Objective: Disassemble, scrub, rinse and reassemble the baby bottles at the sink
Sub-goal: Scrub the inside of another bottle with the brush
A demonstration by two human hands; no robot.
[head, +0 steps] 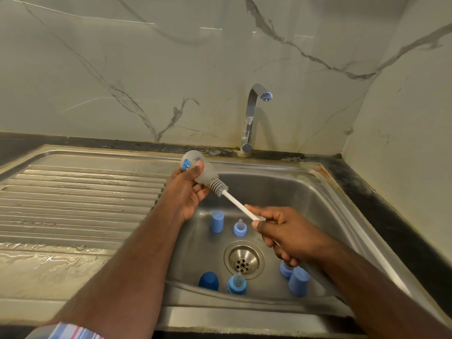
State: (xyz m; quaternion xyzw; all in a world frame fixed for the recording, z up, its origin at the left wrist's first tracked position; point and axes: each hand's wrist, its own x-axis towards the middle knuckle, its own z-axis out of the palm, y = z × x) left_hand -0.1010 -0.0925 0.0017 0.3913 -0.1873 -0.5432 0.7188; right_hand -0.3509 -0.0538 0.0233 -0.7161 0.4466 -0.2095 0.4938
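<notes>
1. The left hand (pixel 188 192) grips the baby bottle (pixel 199 171) above the sink's (pixel 325 192) far-left corner.
2. The right hand (pixel 286 231) pinches the brush (pixel 236 201) handle; the grey bristles are at the bottle mouth.

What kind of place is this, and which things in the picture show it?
Most likely a home kitchen. A steel sink with a ribbed draining board is set into a dark counter, and a chrome tap stands before a marble-look wall.

Steel sink (pixel 325 199) basin holds blue caps (pixel 216 221) and teat collars (pixel 240 227) around the drain (pixel 244 259).
</notes>
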